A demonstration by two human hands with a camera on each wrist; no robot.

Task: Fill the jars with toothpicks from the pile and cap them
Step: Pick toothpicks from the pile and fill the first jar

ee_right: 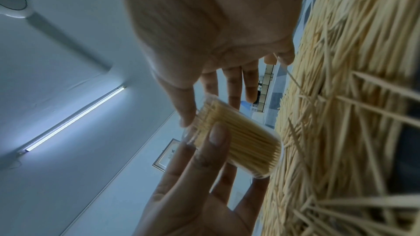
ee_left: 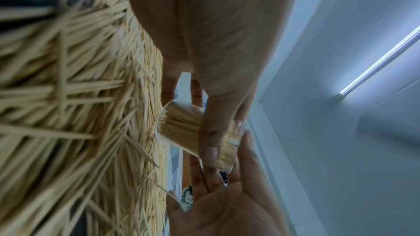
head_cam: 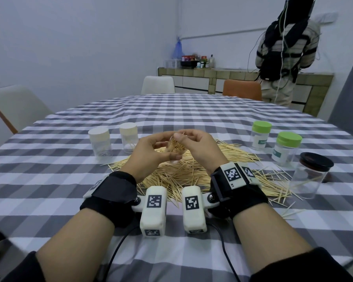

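Left hand [head_cam: 149,151] gripping packed jar [head_cam: 176,149] over pile [head_cam: 183,174]; right hand [head_cam: 200,147] pinching its rim, 12 o'clock.

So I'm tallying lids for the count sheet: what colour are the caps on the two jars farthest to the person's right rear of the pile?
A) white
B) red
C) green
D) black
C: the two labelled jars beyond the pile's right edge, the farther jar and the nearer jar, both wear bright green caps in the head view.
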